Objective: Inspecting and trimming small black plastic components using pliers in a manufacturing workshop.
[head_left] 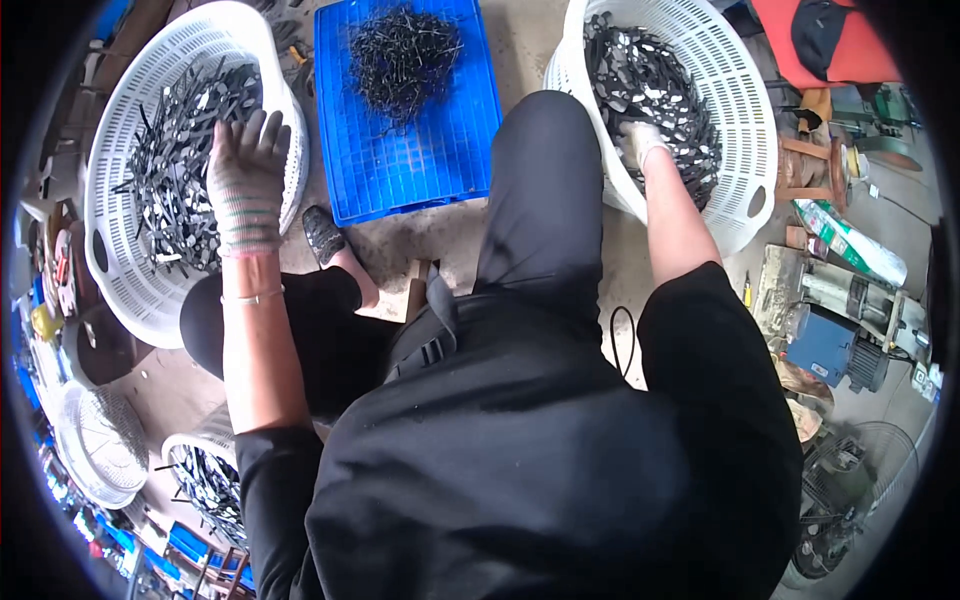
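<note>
- concrete floor, workshop clutter round the edges. what step is in hand?
- reaching in, i'd judge: the right hand, gloved, is down among the strips in the right basket.
- gripping any?
- can't tell; its fingers are partly hidden. the left hand, gloved too, is spread, palm bare of anything i can see.
- and the next move?
- it would call for fingers worked under a few strips and closed lightly, i think, so the neighbours don't drag along.
- how do the strips look?
- slim and mostly black, heaped every which way, with white patches. glare or pale faces, i can't say which.
- what's further out?
- more of the same kind in the left basket, which the left hand shows against. between the baskets, a blue crate bears a tangle of finer black bits. off to the right, a blue motor sits apart.
</note>
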Tool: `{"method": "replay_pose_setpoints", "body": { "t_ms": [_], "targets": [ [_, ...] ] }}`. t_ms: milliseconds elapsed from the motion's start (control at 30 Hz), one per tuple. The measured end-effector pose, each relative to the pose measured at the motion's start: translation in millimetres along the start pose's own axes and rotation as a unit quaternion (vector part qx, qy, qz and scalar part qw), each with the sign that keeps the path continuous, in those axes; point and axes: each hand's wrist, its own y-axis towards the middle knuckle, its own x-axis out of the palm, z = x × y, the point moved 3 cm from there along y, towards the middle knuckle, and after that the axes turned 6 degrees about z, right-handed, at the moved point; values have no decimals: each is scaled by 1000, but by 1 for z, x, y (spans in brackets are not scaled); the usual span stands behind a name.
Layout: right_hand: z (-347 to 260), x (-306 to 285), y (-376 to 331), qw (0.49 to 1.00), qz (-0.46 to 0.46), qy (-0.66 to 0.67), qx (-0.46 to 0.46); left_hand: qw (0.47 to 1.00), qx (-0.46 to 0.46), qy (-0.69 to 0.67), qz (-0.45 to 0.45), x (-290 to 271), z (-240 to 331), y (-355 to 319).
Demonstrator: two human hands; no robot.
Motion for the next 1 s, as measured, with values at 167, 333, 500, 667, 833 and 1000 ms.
{"method": "replay_pose_setpoints", "body": {
  "t_ms": [167,333,500,667,833,1000],
  "targets": [
    [-33,32,19,925,50,-299,-227,996,-70,45,43,8,-27,8],
    [-55,39,23,916,132,-319,-207,994,-81,69,4,30,-43,13],
    [-27,0,84,955,91,-217,-180,985,-129,80,-87,58,-68,14],
    [-83,-3,-43,885,163,-291,-325,987,-109,96,-68,40,-49,9],
    [-66,-64,-116,950,38,201,-235,976,-140,94,-141,60,-55,-6],
    [-97,11,-261,878,-143,312,-334,924,-163,170,-302,82,-64,-58]
  ]
}}
